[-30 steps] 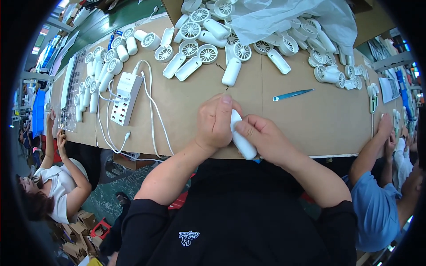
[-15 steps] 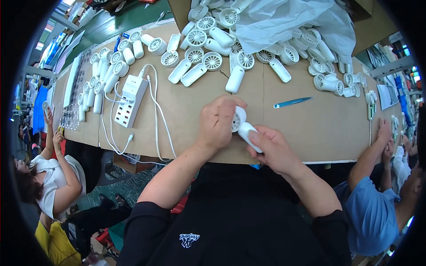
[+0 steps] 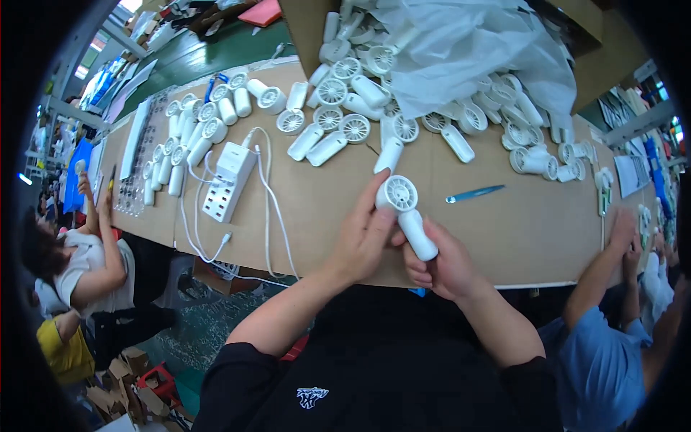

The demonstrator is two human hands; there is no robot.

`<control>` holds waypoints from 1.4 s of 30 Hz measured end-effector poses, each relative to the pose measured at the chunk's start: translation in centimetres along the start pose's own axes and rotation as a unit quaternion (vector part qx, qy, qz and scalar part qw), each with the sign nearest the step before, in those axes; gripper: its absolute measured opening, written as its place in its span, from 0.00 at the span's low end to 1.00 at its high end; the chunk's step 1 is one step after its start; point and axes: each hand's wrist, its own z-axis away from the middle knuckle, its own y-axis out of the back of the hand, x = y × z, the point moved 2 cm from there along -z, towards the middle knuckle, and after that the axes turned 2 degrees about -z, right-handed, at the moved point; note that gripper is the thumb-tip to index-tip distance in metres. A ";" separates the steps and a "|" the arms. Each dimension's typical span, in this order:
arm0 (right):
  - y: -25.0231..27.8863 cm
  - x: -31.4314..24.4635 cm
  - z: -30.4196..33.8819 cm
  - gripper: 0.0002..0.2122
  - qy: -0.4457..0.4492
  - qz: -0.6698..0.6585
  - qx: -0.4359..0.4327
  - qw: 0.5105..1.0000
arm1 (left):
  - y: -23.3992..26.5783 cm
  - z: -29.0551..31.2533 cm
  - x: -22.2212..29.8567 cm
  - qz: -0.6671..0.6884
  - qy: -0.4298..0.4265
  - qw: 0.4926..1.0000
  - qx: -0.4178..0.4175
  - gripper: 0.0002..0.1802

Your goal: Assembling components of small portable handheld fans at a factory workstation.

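Observation:
A white handheld fan [image 3: 417, 236] is held between my two hands over the cardboard-covered table, its round slotted head up and tilted slightly left. My left hand [image 3: 366, 236] grips the head at its left side, with the thumb near the neck. Around the handle, my right hand [image 3: 448, 261] is closed, and the handle's lower end shows past the thumb. Just beyond the fan lies another white fan piece [image 3: 389, 155]. Off to the right rests a slim, pointed metal tool [image 3: 475, 194], which looks like tweezers.
Many white fan parts [image 3: 331, 92] spill from a cardboard box under a translucent plastic sheet [image 3: 468, 57]. A white charging strip [image 3: 229, 183] with trailing cables stands left, beside rows of fans [image 3: 167, 162]. Co-workers sit at both sides; one's hand [image 3: 623, 229] rests at the right edge.
The fan has turned so its slotted head faces up in plain view. My left fingers have shifted from covering the head to its left side. The whole view has shifted slightly.

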 end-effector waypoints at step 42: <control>0.3 -3.9 0.3 0.16 -0.032 0.429 -0.032 0.902 | 3.0 0.0 5.6 -0.457 -0.264 0.827 -0.195 0.23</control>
